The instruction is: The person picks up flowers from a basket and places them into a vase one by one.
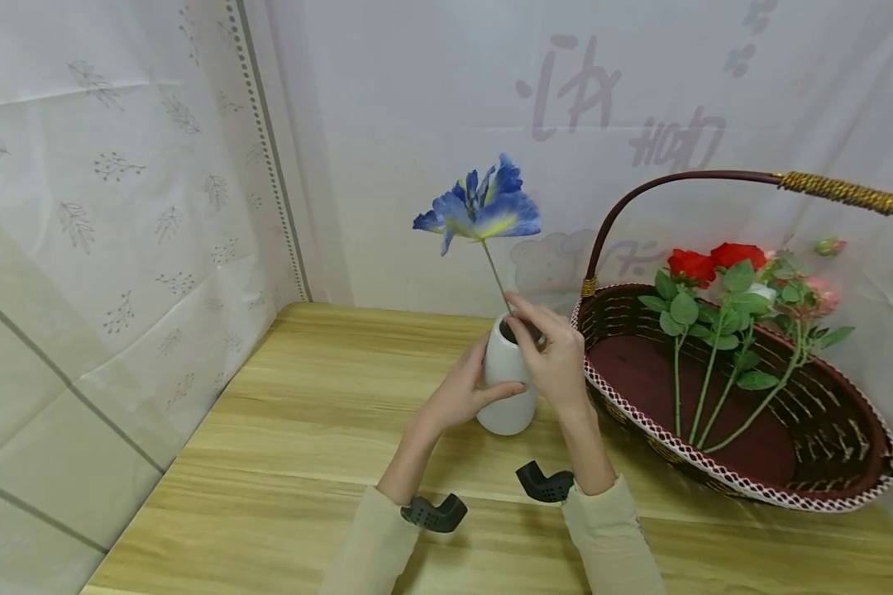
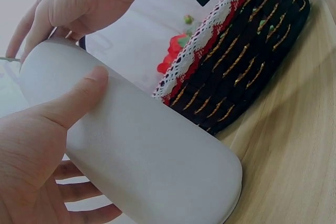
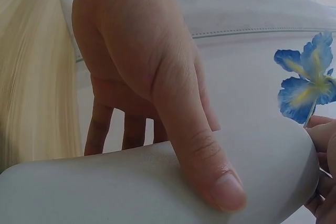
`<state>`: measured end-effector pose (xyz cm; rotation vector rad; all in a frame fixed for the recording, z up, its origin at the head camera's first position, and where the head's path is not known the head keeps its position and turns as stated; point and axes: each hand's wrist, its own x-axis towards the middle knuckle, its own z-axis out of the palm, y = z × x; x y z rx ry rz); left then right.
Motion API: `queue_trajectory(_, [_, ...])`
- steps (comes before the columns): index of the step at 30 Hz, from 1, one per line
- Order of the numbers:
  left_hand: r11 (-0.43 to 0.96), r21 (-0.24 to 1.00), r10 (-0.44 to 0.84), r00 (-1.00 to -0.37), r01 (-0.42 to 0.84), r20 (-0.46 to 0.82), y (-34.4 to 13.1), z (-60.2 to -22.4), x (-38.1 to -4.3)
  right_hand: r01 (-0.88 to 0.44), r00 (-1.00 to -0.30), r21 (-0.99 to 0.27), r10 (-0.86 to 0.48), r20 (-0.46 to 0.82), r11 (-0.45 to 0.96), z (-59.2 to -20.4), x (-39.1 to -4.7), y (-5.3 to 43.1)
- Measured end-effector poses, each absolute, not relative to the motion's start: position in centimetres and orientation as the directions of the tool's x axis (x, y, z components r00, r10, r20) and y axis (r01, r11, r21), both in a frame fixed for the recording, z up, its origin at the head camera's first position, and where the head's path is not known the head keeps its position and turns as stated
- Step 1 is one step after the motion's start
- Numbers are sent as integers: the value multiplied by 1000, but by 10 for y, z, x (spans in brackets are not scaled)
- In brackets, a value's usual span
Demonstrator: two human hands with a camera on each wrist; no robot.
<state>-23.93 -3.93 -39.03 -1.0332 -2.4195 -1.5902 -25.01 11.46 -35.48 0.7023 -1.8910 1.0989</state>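
Note:
A white vase stands upright on the wooden table. My left hand grips its side, with the thumb across the front, as the left wrist view shows up close on the vase. At the vase's mouth, my right hand pinches the thin stem of a blue flower with yellow at its centre. The stem leans left above the rim, and its lower end is hidden. In the right wrist view the blue bloom shows beyond the vase, above my right fingertips.
To the right, a dark woven basket with white-and-red lace trim and a tall arched handle stands close to the vase. Red roses and several other stems lie in it. White printed cloth hangs behind the table.

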Motion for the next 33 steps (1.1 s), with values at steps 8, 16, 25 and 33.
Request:
queue_trajectory(8, [303, 780, 471, -798, 547, 376, -38, -413, -254, -769, -522, -431, -74, 850, 473, -355, -250, 115])
queue_trajectory(16, [269, 785, 483, -784, 557, 391, -39, -397, -243, -758, -534, -433, -81, 842, 488, -354, -247, 114])
queue_trajectory(25, [268, 797, 489, -789, 542, 372, -40, -387, -235, -765, -514, -441, -33, 857, 470, -356, -249, 114])
queue_trajectory(33, [256, 792, 485, -783, 553, 390, -39, -388, -237, -759, -497, -422, -22, 868, 495, -355, -250, 114])
